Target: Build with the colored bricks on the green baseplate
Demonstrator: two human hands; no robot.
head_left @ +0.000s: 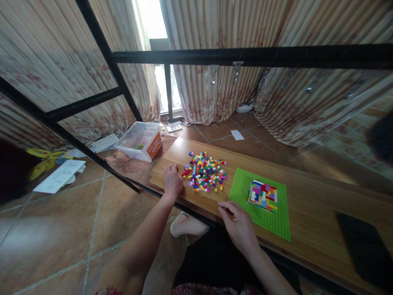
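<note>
A loose pile of small multicoloured building bricks (206, 172) lies spread on the wooden tabletop. At the pile's left edge my left hand (173, 180) rests on the table, its fingers curled in. Whether it has a brick in it is hidden. My right hand (238, 225) is near the table's front edge, between the pile and a green studded baseplate (279, 227). Its thumb and fingertips come together in a pinch; anything between them is too small to make out. On the baseplate stands a low square build of coloured bricks (263, 196) with a white and blue border.
A clear plastic box (138, 141) with an orange label stands past the table's left end. A dark flat object (365, 246) lies at the table's right. Black metal bars (196, 56) cross in front of the curtains. Papers (59, 176) lie on the tiled floor.
</note>
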